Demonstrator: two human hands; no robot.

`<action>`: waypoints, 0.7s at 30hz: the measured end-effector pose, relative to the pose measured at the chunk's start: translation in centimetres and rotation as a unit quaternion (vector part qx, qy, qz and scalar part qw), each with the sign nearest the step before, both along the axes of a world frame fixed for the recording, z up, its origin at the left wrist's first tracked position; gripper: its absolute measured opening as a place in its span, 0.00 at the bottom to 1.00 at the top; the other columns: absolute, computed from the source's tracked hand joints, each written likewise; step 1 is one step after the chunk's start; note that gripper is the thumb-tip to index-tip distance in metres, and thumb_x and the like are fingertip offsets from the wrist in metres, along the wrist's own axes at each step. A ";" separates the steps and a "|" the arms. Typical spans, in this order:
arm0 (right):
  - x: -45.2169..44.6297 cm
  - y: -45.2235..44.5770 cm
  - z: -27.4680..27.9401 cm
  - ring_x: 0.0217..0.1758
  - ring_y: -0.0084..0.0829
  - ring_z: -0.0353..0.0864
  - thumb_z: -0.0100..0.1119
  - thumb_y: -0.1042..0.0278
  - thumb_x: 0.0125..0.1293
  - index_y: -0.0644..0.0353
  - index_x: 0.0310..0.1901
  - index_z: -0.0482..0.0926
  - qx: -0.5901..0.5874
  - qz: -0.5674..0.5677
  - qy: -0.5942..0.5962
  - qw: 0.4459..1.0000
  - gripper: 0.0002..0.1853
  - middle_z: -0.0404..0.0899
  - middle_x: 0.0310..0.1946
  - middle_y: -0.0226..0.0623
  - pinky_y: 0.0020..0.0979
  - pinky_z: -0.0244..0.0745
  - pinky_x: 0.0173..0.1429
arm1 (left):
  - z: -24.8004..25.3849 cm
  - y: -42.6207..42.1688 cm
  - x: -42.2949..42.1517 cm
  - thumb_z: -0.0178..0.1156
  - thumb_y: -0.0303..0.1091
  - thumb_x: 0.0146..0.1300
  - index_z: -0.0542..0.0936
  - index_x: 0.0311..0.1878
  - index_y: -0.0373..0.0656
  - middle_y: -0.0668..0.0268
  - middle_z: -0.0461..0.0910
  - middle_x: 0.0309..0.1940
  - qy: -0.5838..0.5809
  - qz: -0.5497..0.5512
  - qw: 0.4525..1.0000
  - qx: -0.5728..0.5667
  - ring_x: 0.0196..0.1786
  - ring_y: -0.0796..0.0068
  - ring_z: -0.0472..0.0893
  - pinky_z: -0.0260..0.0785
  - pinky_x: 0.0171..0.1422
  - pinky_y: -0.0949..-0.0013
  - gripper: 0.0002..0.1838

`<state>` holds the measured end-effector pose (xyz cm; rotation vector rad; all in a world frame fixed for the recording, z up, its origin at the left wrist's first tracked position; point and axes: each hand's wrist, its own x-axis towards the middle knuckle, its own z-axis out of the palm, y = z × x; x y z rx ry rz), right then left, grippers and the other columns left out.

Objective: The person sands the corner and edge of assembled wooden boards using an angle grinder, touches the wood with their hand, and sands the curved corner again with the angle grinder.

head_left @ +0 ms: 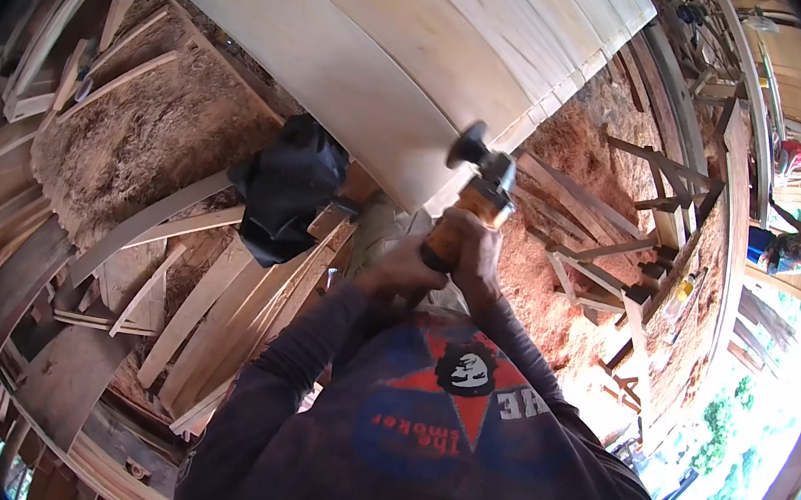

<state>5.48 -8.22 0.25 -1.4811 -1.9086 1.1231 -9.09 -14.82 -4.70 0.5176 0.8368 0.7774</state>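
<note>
My right hand point(475, 254) is wrapped round the orange-yellow body of an angle grinder point(481, 200), which is fitted with a dark round disc point(470, 146). Close beside it, my left hand point(403, 268) is closed at the grinder's rear end; its fingers are partly hidden. The tool points up and away from my chest. Its disc is over the near corner of a large pale wooden panel point(375, 40) made of joined boards. Whether the disc touches the wood I cannot tell.
A black plastic sheet or bag point(294, 189) hangs left of the panel. Long planks point(214, 328) and sawdust heaps point(128, 130) fill the left. Wooden frames and offcuts point(597, 263) lie on sawdust at the right. Farther right is another person point(788, 252).
</note>
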 end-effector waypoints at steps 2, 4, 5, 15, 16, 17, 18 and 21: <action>-0.8 -0.1 1.1 0.37 0.38 0.87 0.65 0.69 0.62 0.65 0.45 0.83 0.122 0.082 -0.010 0.989 0.12 0.85 0.35 0.43 0.38 0.85 0.49 | 2.1 0.0 -1.7 0.73 0.23 0.48 0.79 0.60 0.38 0.70 0.83 0.40 -0.004 -0.028 0.999 -0.040 0.43 0.74 0.84 0.78 0.49 0.67 0.31; -0.7 -1.9 -0.5 0.39 0.38 0.86 0.65 0.69 0.61 0.64 0.46 0.81 -0.089 -0.059 0.139 0.985 0.13 0.84 0.37 0.41 0.38 0.85 0.52 | 0.6 -1.5 -1.6 0.75 0.28 0.49 0.78 0.61 0.37 0.64 0.86 0.43 0.033 -0.038 0.997 0.057 0.47 0.65 0.87 0.79 0.54 0.62 0.32; 0.0 -2.8 -1.0 0.40 0.37 0.86 0.65 0.69 0.60 0.63 0.47 0.80 -0.201 -0.117 0.203 0.951 0.14 0.83 0.37 0.40 0.38 0.84 0.53 | 0.7 -2.2 -1.6 0.76 0.30 0.50 0.78 0.61 0.37 0.61 0.86 0.44 0.045 -0.039 0.994 0.087 0.48 0.62 0.88 0.79 0.55 0.61 0.33; 0.2 -4.6 0.1 0.45 0.38 0.85 0.64 0.64 0.58 0.63 0.52 0.76 -0.457 -0.300 0.428 0.719 0.21 0.81 0.40 0.40 0.39 0.82 0.58 | 5.4 -3.6 -0.3 0.81 0.51 0.46 0.69 0.66 0.24 0.32 0.84 0.51 0.324 -0.107 0.938 0.059 0.57 0.35 0.85 0.78 0.63 0.48 0.52; 0.2 -4.6 -0.1 0.45 0.38 0.85 0.64 0.64 0.58 0.63 0.52 0.76 -0.457 -0.301 0.428 0.719 0.21 0.81 0.40 0.40 0.39 0.82 0.58 | 5.4 -3.6 -0.3 0.81 0.50 0.46 0.69 0.65 0.22 0.31 0.84 0.51 0.322 -0.093 0.940 0.062 0.57 0.35 0.85 0.78 0.63 0.48 0.51; 0.1 -4.7 -0.3 0.45 0.38 0.85 0.64 0.64 0.58 0.63 0.52 0.77 -0.452 -0.305 0.429 0.720 0.21 0.81 0.40 0.40 0.39 0.82 0.58 | 5.3 -3.7 -0.2 0.81 0.50 0.46 0.69 0.65 0.22 0.31 0.84 0.51 0.322 -0.094 0.940 0.062 0.57 0.35 0.85 0.78 0.63 0.48 0.51; 0.1 -4.7 -0.4 0.45 0.37 0.85 0.65 0.64 0.58 0.63 0.51 0.77 -0.447 -0.308 0.430 0.721 0.21 0.82 0.40 0.40 0.39 0.82 0.58 | 5.4 -3.7 -0.2 0.82 0.50 0.46 0.70 0.65 0.22 0.32 0.84 0.50 0.324 -0.091 0.940 0.052 0.56 0.35 0.85 0.77 0.63 0.49 0.51; 0.3 -4.4 -0.7 0.44 0.38 0.84 0.65 0.67 0.55 0.62 0.55 0.72 -0.475 -0.305 0.421 0.710 0.25 0.80 0.43 0.39 0.41 0.84 0.59 | 6.1 -3.2 -0.6 0.82 0.49 0.46 0.70 0.64 0.23 0.33 0.84 0.50 0.332 -0.105 0.937 0.026 0.57 0.36 0.85 0.77 0.63 0.49 0.50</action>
